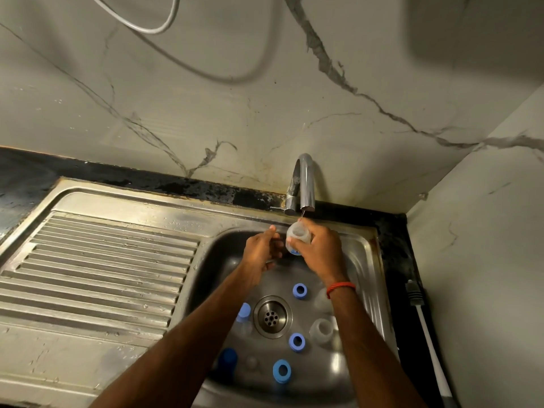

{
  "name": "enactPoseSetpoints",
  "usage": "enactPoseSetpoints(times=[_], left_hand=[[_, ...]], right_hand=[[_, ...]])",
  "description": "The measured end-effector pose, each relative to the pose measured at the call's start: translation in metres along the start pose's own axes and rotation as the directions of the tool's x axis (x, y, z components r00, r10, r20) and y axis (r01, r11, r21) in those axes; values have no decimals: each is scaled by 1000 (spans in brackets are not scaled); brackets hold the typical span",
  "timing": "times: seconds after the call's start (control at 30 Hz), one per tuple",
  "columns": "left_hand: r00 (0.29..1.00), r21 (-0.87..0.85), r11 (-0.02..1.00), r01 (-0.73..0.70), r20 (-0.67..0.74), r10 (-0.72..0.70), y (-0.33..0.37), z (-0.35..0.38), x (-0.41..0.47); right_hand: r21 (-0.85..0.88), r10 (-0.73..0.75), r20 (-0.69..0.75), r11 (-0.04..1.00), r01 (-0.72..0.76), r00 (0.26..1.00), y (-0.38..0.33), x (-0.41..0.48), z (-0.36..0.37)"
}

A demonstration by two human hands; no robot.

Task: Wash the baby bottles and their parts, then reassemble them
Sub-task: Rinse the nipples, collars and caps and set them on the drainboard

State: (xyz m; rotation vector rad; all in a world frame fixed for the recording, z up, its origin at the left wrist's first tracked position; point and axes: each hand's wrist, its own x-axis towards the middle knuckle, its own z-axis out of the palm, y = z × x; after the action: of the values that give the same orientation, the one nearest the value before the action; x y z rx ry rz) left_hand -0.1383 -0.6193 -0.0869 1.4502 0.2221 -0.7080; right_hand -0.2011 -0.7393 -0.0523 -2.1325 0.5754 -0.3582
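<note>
My right hand (319, 248) grips a small clear baby bottle (298, 236) under the spout of the chrome tap (306, 184), where a thin stream of water falls onto it. My left hand (260, 250) hovers just left of the bottle with its fingers loosely curled and nothing visible in it. On the basin floor lie three blue screw rings (300, 290) (296, 342) (282, 371), a clear bottle body (321, 330), a bottle with a light blue cap (244, 316) and a dark blue cap (228, 360).
The steel sink basin (368, 290) has a round drain (272, 317) in its middle. A ribbed steel drainboard (97, 275) lies to the left. A marble wall rises behind, with a grey hose (164, 28). A white cable with a grey plug (415, 295) lies on the black counter at right.
</note>
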Motion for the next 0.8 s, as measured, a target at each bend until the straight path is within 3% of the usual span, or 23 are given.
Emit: enactPoseSetpoints(times=[0.2,0.27,0.33,0.43,0.5,0.57,0.67,0.73,0.8], left_hand=[[984,-51,998,-41,169,49,3,-2,-5],[957,-122,992,-33,284,66,6,-2,-6],[921,-215,976,-38,371,118,8,2,-4],[924,-275,957,-93,334,186,10,19,-8],[972,-339,940,-41,204,116,8,30,-10],[992,-459,885,76,125,-21,12,35,-11],[974,-490,847,207,180,-134,23,28,-7],[953,-485,823,295,217,-213,27,22,-2],[928,-442,820,364,252,-276,26,19,1]], right_hand=[[212,149,76,964,-162,986,-1,8,2],[391,233,138,880,-269,963,-3,11,2],[456,327,158,813,-363,932,-6,14,5],[334,450,62,832,-443,891,-12,18,18],[360,439,10,836,-413,898,-23,16,26],[382,283,51,881,-281,958,-30,9,30],[114,-61,97,992,50,993,-23,-8,29],[-124,-332,114,930,345,936,-5,-10,28],[-204,-487,196,828,522,851,9,-7,21]])
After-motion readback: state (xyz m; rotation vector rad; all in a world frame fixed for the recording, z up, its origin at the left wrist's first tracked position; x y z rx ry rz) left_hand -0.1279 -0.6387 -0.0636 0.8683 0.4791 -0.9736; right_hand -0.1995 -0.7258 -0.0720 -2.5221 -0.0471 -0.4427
